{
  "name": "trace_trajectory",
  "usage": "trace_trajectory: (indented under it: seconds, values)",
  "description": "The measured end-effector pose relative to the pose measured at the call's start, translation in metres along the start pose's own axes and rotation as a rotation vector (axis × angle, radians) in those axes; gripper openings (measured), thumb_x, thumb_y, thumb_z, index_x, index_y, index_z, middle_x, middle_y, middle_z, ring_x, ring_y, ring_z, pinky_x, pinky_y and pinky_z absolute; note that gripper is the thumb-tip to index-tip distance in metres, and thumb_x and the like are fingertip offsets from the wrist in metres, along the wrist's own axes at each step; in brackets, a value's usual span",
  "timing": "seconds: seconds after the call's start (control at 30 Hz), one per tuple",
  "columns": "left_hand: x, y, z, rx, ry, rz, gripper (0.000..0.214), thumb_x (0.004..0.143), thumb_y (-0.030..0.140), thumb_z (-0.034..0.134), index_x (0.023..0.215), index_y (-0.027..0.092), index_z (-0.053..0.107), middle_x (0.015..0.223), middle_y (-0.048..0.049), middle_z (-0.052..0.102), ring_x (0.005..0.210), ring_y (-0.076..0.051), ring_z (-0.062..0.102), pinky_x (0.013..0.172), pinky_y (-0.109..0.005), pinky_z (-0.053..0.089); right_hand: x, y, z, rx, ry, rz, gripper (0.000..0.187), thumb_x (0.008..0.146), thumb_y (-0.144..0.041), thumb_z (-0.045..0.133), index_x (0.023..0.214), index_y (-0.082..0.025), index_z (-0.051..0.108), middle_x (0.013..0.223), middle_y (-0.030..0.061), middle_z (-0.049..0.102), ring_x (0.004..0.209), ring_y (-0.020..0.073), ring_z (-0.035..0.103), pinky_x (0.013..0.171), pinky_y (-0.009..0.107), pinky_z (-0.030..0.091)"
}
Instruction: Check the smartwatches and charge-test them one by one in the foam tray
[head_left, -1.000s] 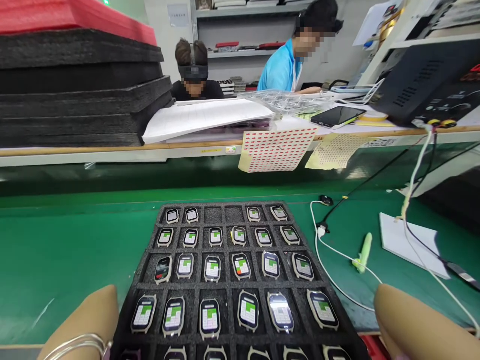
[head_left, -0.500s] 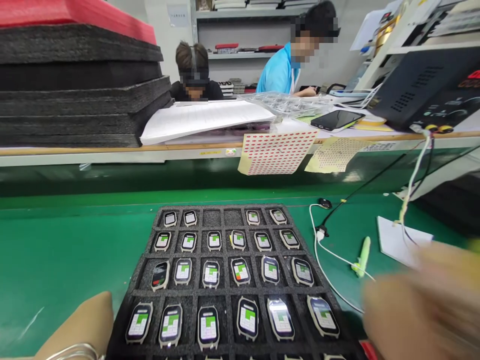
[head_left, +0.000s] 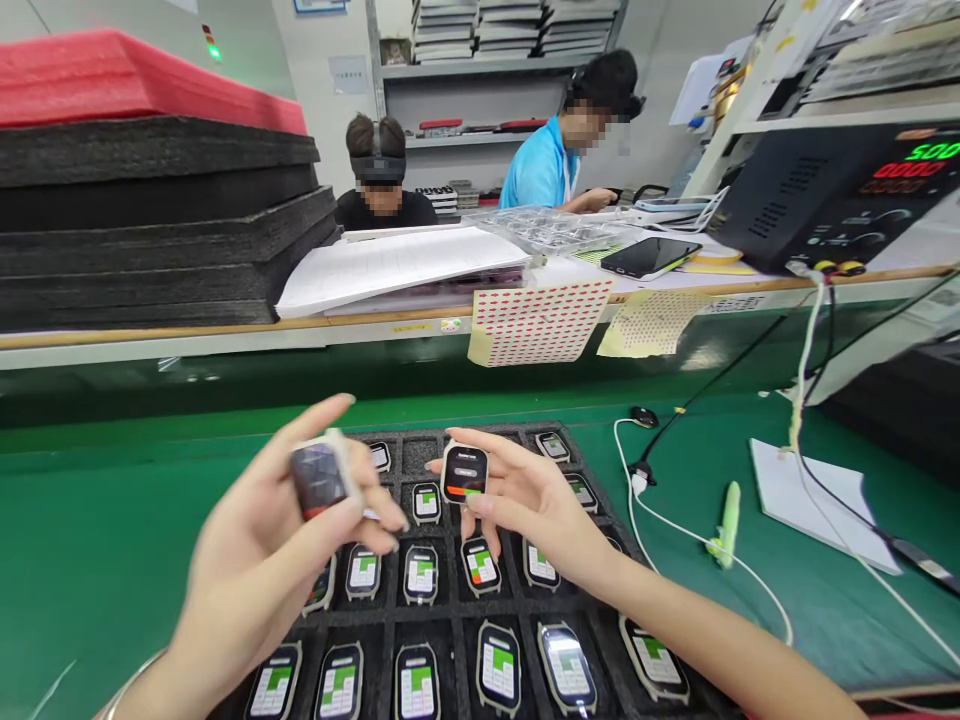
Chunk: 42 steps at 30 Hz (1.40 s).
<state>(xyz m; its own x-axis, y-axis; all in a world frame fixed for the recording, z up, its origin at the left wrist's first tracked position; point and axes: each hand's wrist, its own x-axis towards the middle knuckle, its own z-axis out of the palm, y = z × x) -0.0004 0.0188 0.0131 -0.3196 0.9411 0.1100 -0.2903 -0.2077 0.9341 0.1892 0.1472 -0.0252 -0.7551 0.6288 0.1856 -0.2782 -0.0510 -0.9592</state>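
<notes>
Green worktop (head_left: 112,530), compartmented foam tray (head_left: 454,614) of watches (head_left: 498,668), left hand (head_left: 259,545) pinching one watch (head_left: 319,478), right hand (head_left: 544,505) another watch (head_left: 465,472)

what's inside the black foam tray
Inside the black foam tray, rectangular, pale-framed smartwatches lie in rows; whatever the left hand and right hand cover cannot be seen.

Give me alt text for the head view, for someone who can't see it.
The left hand holds one watch and the right hand another watch, over a black tray of watches on a green table. Two people are beyond.
</notes>
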Motion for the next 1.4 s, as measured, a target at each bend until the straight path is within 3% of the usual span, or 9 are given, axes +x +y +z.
trace_trajectory:
  seconds: [0.13,0.27,0.43,0.53,0.67,0.9,1.1,1.27,1.4]
  values:
    - [0.029,-0.021,0.019,-0.024,-0.132,-0.178,0.055,0.079,0.015,0.069,0.130,0.022,0.048,0.093,-0.0050,0.061,0.074,-0.017,0.063,0.061,-0.028,0.057,0.003,-0.001,-0.005,-0.016,0.029,-0.005,0.046,0.084,-0.016,0.062,0.128,-0.021,0.052,0.093,0.0076,0.066,0.061,0.0142,0.063,0.042,0.020,0.050]
    - [0.034,-0.039,0.017,-0.056,-0.197,-0.184,0.060,0.074,0.012,0.069,0.130,0.022,0.048,0.100,-0.0078,0.061,0.083,-0.021,0.063,0.069,-0.032,0.056,0.007,0.002,-0.009,-0.052,0.074,-0.005,0.039,0.085,-0.022,0.063,0.123,-0.020,0.056,0.093,0.0077,0.068,0.054,0.0116,0.062,0.038,0.017,0.045]
    - [0.033,-0.047,0.010,-0.089,-0.270,-0.169,0.055,0.077,0.013,0.065,0.129,0.022,0.050,0.102,-0.0083,0.062,0.087,-0.022,0.062,0.077,-0.037,0.053,0.011,0.007,-0.013,-0.088,0.145,0.014,0.027,0.085,-0.028,0.067,0.110,-0.019,0.061,0.087,0.0072,0.070,0.040,0.0073,0.054,0.032,0.015,0.034]
    - [0.034,-0.049,0.010,-0.080,-0.274,-0.177,0.047,0.084,0.018,0.061,0.129,0.022,0.050,0.103,-0.0088,0.061,0.090,-0.023,0.062,0.079,-0.039,0.053,0.012,0.007,-0.014,-0.082,0.151,0.020,0.028,0.084,-0.029,0.068,0.109,-0.019,0.062,0.085,0.0074,0.070,0.040,0.0073,0.053,0.032,0.015,0.033]
    - [0.036,-0.049,0.010,-0.088,-0.261,-0.168,0.042,0.089,0.022,0.056,0.130,0.020,0.047,0.101,-0.0089,0.061,0.087,-0.022,0.063,0.073,-0.036,0.055,0.010,0.002,-0.012,-0.030,0.078,0.014,0.034,0.084,-0.027,0.066,0.116,-0.018,0.060,0.090,0.0091,0.069,0.047,0.0110,0.059,0.035,0.017,0.040]
    - [0.040,-0.045,0.007,-0.143,-0.243,-0.147,0.049,0.083,0.018,0.059,0.131,0.019,0.047,0.101,-0.0094,0.063,0.086,-0.023,0.065,0.071,-0.036,0.056,0.003,-0.003,-0.006,-0.018,0.005,0.006,0.048,0.081,-0.020,0.069,0.127,-0.021,0.054,0.092,0.0088,0.067,0.069,0.0211,0.069,0.045,0.022,0.052]
    - [0.038,-0.045,0.009,-0.101,-0.221,-0.096,0.067,0.075,0.011,0.068,0.136,0.020,0.041,0.105,-0.0091,0.062,0.087,-0.022,0.064,0.075,-0.035,0.056,0.002,0.001,-0.005,-0.012,0.016,0.008,0.049,0.080,-0.020,0.071,0.126,-0.020,0.056,0.096,0.0097,0.067,0.066,0.0197,0.069,0.044,0.023,0.053]
    - [0.038,-0.047,0.010,-0.025,-0.224,-0.079,0.063,0.082,0.017,0.065,0.138,0.020,0.037,0.100,-0.0082,0.062,0.081,-0.020,0.064,0.069,-0.032,0.057,0.002,0.002,-0.008,0.063,-0.028,0.003,0.047,0.081,-0.019,0.065,0.126,-0.019,0.056,0.087,0.0081,0.068,0.066,0.0224,0.070,0.045,0.025,0.054]
    - [0.037,-0.046,0.010,-0.038,-0.225,-0.058,0.060,0.079,0.013,0.065,0.135,0.020,0.042,0.100,-0.0081,0.062,0.083,-0.020,0.063,0.070,-0.032,0.056,0.002,0.002,-0.007,0.023,0.014,-0.009,0.036,0.086,-0.023,0.062,0.121,-0.019,0.060,0.080,0.0062,0.068,0.059,0.0202,0.069,0.041,0.022,0.052]
